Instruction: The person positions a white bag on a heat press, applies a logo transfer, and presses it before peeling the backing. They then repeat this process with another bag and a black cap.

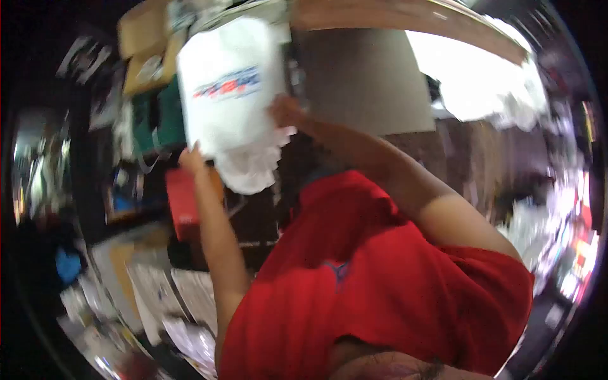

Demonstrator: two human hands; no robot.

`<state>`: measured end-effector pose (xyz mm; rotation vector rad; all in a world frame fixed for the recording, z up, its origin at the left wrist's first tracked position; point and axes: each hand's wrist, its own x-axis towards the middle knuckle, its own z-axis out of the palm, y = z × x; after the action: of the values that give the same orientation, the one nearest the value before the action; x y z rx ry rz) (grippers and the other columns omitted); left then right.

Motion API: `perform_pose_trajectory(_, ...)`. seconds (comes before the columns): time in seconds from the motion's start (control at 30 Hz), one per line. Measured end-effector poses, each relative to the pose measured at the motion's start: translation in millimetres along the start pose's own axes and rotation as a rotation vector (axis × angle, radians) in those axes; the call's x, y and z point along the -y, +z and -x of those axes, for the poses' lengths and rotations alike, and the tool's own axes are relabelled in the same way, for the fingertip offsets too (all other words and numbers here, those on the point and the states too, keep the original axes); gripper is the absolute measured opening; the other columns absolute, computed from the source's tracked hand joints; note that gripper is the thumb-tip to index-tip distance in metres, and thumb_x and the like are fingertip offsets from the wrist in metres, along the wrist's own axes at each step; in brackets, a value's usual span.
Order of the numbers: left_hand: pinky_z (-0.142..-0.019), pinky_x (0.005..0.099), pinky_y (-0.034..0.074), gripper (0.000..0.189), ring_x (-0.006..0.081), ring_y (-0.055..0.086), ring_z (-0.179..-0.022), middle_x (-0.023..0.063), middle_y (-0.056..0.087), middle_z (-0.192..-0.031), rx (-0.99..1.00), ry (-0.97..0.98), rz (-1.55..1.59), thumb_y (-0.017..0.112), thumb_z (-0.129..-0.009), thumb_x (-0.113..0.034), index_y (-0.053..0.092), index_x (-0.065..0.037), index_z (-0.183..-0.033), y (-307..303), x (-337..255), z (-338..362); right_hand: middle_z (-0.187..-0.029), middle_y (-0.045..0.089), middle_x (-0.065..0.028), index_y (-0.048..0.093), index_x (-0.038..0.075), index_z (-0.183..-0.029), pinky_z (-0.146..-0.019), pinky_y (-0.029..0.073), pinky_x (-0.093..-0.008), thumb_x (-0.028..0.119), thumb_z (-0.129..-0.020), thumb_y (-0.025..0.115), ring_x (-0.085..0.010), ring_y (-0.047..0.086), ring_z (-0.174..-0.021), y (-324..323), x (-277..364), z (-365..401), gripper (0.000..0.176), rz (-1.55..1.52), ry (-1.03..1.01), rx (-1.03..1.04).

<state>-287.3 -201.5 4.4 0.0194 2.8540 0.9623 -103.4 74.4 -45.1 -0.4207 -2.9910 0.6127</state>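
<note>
A white cloth item (231, 120), perhaps a garment, lies stretched out in front of me with a blurred blue and red print on it. Its top part is smooth, while the lower end hangs in bunched folds. At its lower left edge, my left hand (191, 158) is closed on the cloth. My right hand (288, 113) grips the right edge, somewhat higher up. Motion blur hides the exact finger positions on both sides.
Right of the cloth is a flat grey board (364, 82), with bright white material (484, 79) beyond it. A cardboard box (142, 38) and a dark green object (168, 117) stand on the left. Below my left hand is a red box-like object (182, 202).
</note>
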Motion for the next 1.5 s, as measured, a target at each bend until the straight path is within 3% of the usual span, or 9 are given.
perform_pose_trajectory(0.1,-0.066,0.0415,0.054,0.042,0.0303,0.069,-0.069,0.0183,0.074,-0.083,0.04,0.067,0.256,0.081,-0.081,-0.031,0.071,0.009,-0.089,38,64,-47,-0.11,0.066,-0.026,0.057,0.003,-0.126,-0.093,0.05,-0.0506,0.043,-0.088,0.07,-0.0438,0.063,-0.105,-49,32,28,0.057,-0.442,0.463,-0.027)
perform_pose_trajectory(0.13,-0.07,0.0404,0.055,0.039,0.0266,0.07,-0.08,0.0188,0.072,-0.101,-0.013,0.038,0.304,0.082,-0.081,-0.028,0.07,0.007,-0.092,39,59,-40,-0.115,0.065,-0.0294,0.056,0.004,-0.127,-0.097,0.047,-0.0518,0.043,-0.091,0.066,-0.0457,0.061,-0.112,-83,24,43,0.054,-0.587,0.328,0.063)
perform_pose_trajectory(0.27,-0.081,0.037,0.05,0.055,0.0253,0.062,-0.092,0.0201,0.067,-0.103,-0.249,0.048,0.137,0.084,-0.082,-0.037,0.063,0.008,-0.104,15,38,0,-0.095,0.074,-0.0112,0.073,0.013,-0.105,-0.079,0.056,-0.0431,0.03,-0.09,0.064,-0.0305,0.071,-0.084,-186,-40,124,0.023,-0.523,0.39,-0.153)
perform_pose_trajectory(0.43,-0.087,0.0341,0.049,0.051,0.0243,0.061,-0.097,0.0166,0.064,-0.108,-0.277,0.081,0.337,0.079,-0.088,-0.034,0.058,0.006,-0.112,-16,47,67,-0.084,0.072,-0.0113,0.072,0.003,-0.098,-0.076,0.054,-0.0343,0.028,-0.086,0.068,-0.019,0.07,-0.082,-210,-256,265,0.028,-0.514,0.813,-0.901)
perform_pose_trajectory(0.57,-0.087,0.0342,0.049,0.045,0.0227,0.061,-0.097,0.015,0.064,-0.108,-0.216,0.056,0.293,0.074,-0.092,-0.031,0.058,0.005,-0.113,-11,34,116,-0.095,0.073,-0.0153,0.07,0.005,-0.1,-0.086,0.054,-0.0422,0.026,-0.079,0.07,-0.0314,0.071,-0.095,-197,-359,370,0.029,-0.114,1.198,-0.697)
perform_pose_trajectory(0.83,-0.074,0.0305,0.05,0.044,0.0196,0.062,-0.091,0.0136,0.064,-0.11,0.1,0.089,0.364,0.066,-0.097,-0.026,0.051,0.003,-0.126,22,-83,204,-0.135,0.051,-0.0229,0.059,0.008,-0.119,-0.1,0.049,-0.0477,0.011,-0.072,0.082,-0.0409,0.052,-0.122,-168,-435,412,0.053,0.266,1.02,-0.424)
perform_pose_trajectory(1.07,-0.074,0.0302,0.05,0.034,0.0171,0.061,-0.086,0.0076,0.065,-0.099,0.291,0.126,0.305,0.062,-0.097,-0.019,0.055,-0.006,-0.127,61,-126,263,-0.13,0.056,-0.0213,0.062,0.01,-0.115,-0.099,0.049,-0.047,0.029,-0.071,0.086,-0.0394,0.055,-0.12,-171,-464,440,0.053,0.098,0.841,-0.336)
perform_pose_trajectory(1.13,-0.077,0.0307,0.049,0.032,0.0163,0.061,-0.086,0.0069,0.066,-0.098,0.372,0.141,0.376,0.063,-0.096,-0.019,0.057,-0.006,-0.125,79,-122,266,-0.11,0.06,-0.0158,0.065,0.009,-0.108,-0.091,0.051,-0.047,0.026,-0.069,0.086,-0.0376,0.058,-0.108,-171,-470,442,0.048,0.078,0.768,-0.417)
perform_pose_trajectory(1.5,-0.079,0.0262,0.05,0.018,0.011,0.062,-0.085,0.0022,0.067,-0.095,0.854,0.426,0.212,0.067,-0.096,-0.013,0.064,-0.003,-0.111,176,-233,383,-0.118,0.058,-0.0255,0.066,0.007,-0.104,-0.088,0.054,-0.0497,0.029,-0.079,0.08,-0.0426,0.058,-0.112,-186,-449,429,0.036,0.049,0.809,-0.35)
